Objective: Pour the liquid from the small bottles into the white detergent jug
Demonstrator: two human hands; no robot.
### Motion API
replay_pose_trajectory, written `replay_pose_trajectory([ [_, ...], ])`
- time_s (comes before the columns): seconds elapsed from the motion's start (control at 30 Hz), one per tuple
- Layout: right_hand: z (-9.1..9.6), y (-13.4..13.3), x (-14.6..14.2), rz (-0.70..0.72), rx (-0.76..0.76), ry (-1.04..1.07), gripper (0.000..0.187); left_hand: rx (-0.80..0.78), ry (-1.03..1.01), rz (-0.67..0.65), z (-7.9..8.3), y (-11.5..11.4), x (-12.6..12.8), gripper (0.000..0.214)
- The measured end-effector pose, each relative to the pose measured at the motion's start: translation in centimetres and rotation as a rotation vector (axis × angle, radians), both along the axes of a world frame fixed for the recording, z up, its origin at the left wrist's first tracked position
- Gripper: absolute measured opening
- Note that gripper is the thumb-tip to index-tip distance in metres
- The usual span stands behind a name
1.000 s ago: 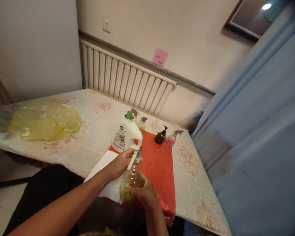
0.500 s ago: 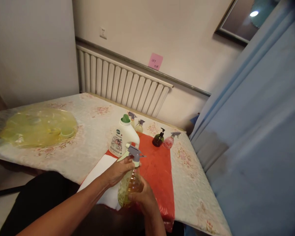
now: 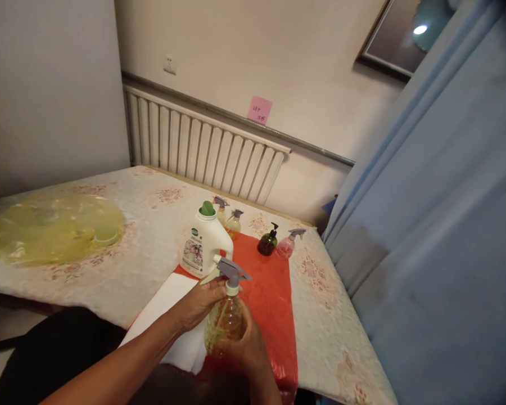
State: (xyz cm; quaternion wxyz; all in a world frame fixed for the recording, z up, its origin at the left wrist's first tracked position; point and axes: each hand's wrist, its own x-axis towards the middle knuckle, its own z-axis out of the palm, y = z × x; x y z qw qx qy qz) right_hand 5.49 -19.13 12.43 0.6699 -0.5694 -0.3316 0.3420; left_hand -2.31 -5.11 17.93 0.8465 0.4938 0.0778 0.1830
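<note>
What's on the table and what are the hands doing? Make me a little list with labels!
left hand: left hand grips the neck of the spray bottle, under its grey trigger head
right hand: right hand wraps the bottle's lower body
spray bottle: spray bottle, clear, yellowish liquid inside, upright
under it: white cloth on a red mat
behind: white jug with green cap
far end of mat: two small spray bottles, dark pump bottle, pink spray bottle
left side of table: yellow plastic bag

Home room – wall radiator [image 3: 202,147], blue curtain [image 3: 438,225], floral tablecloth [image 3: 152,225] (domestic)
</note>
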Motion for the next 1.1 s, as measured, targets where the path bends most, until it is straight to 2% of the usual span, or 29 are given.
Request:
replay_pose_trajectory([
  [0.1, 0.0, -0.1, 0.4, -0.013, -0.032, -0.049, 0.085, 0.074, 0.031, -0.015, -0.2, 0.1, 0.3, 0.048],
  [0.2, 0.3, -0.2, 1.2, -0.047, -0.053, -0.121, 0.079, 0.25, 0.047, -0.038, -0.5, 0.4, 0.5, 0.049],
  [0.27, 0.6, -0.3, 2.1, -0.076, -0.041, -0.134, 0.076, 0.38, 0.07, 0.001, -1.2, 0.8, 0.5, 0.05],
  [0.33, 1.1, -0.1, 3.6, -0.108, -0.027, -0.129, 0.074, 0.46, 0.114, 0.099, -2.4, 1.5, 0.4, 0.048],
  [0.43, 1.4, 0.7, 7.0, -0.227, -0.059, -0.159, 0.074, 0.616, 0.299, 0.264, -5.7, 3.7, -0.2, 0.04],
  [0.5, 1.2, 1.9, 9.7, -0.333, -0.086, -0.201, 0.076, 0.837, 0.429, 0.392, -8.4, 6.0, -1.0, 0.036],
  [0.6, 0.5, 4.4, 13.7, -0.413, -0.082, -0.241, 0.078, 1.189, 0.563, 0.589, -12.6, 9.4, -2.4, 0.032],
  [0.67, -0.1, 6.5, 15.8, -0.412, -0.067, -0.267, 0.079, 1.369, 0.585, 0.639, -14.7, 11.0, -3.2, 0.033],
  [0.73, -0.9, 8.8, 17.5, -0.401, -0.044, -0.283, 0.078, 1.527, 0.578, 0.634, -16.1, 11.7, -3.6, 0.032],
  [0.87, -2.6, 13.6, 19.2, -0.343, -0.022, -0.316, 0.076, 1.657, 0.589, 0.667, -16.6, 11.5, -3.6, 0.033],
  [1.1, -5.3, 21.6, 19.4, -0.221, 0.016, -0.386, 0.078, 1.659, 0.582, 0.721, -16.4, 11.3, -3.5, 0.029],
])
